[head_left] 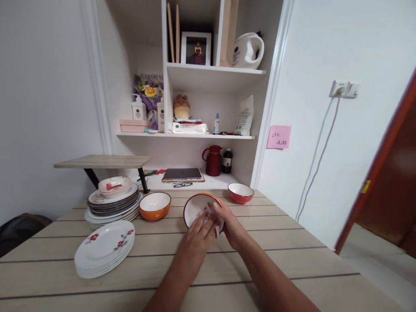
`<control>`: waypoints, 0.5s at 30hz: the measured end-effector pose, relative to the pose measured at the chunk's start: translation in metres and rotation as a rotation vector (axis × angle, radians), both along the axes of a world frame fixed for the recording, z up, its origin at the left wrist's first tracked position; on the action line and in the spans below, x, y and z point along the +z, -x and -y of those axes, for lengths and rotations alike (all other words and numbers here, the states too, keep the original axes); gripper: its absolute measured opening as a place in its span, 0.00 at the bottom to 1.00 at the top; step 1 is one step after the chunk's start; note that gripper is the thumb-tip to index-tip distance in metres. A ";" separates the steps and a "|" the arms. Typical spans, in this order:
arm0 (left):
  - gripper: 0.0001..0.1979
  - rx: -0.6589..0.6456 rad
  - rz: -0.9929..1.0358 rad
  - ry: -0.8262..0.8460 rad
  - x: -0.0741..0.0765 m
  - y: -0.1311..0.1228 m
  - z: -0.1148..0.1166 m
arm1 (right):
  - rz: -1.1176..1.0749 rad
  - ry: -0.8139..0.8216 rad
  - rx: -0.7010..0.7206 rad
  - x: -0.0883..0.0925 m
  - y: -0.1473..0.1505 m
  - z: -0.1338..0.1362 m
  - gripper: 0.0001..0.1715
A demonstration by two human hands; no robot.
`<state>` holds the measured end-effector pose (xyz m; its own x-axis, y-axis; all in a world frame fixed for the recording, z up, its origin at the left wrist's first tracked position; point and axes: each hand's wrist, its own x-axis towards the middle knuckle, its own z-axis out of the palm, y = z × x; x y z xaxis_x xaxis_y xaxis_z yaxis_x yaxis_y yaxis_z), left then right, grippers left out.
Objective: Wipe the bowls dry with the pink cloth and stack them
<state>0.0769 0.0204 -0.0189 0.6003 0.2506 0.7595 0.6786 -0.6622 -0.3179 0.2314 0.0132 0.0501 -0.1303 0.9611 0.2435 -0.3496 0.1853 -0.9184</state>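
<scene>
Apparent wiping: your right hand (234, 226) grips the bowl (193, 211), half-spread left hand (196, 236) presses cloth (217, 230) inside; next stroke needs steady tilt.

The left hand (196, 237) and right hand (233, 227) are bare; both forearms (266, 271) (cut off at the lower edge) are bare and taper toward the hands.

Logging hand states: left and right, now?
Left hand: on a white wipe inside the orange bowl; grip unclear.
Right hand: closed on that bowl's right side, holding it tilted.
</scene>
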 end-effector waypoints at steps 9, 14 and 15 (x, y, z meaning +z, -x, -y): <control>0.16 0.093 0.025 -0.046 -0.004 0.012 0.001 | 0.101 0.159 0.209 -0.003 -0.019 0.002 0.34; 0.25 0.167 0.205 -0.003 -0.003 0.020 -0.003 | -0.213 0.004 0.334 -0.015 0.022 0.007 0.48; 0.26 0.165 0.260 0.022 -0.002 0.020 -0.002 | -0.265 0.001 0.319 -0.017 0.032 0.007 0.48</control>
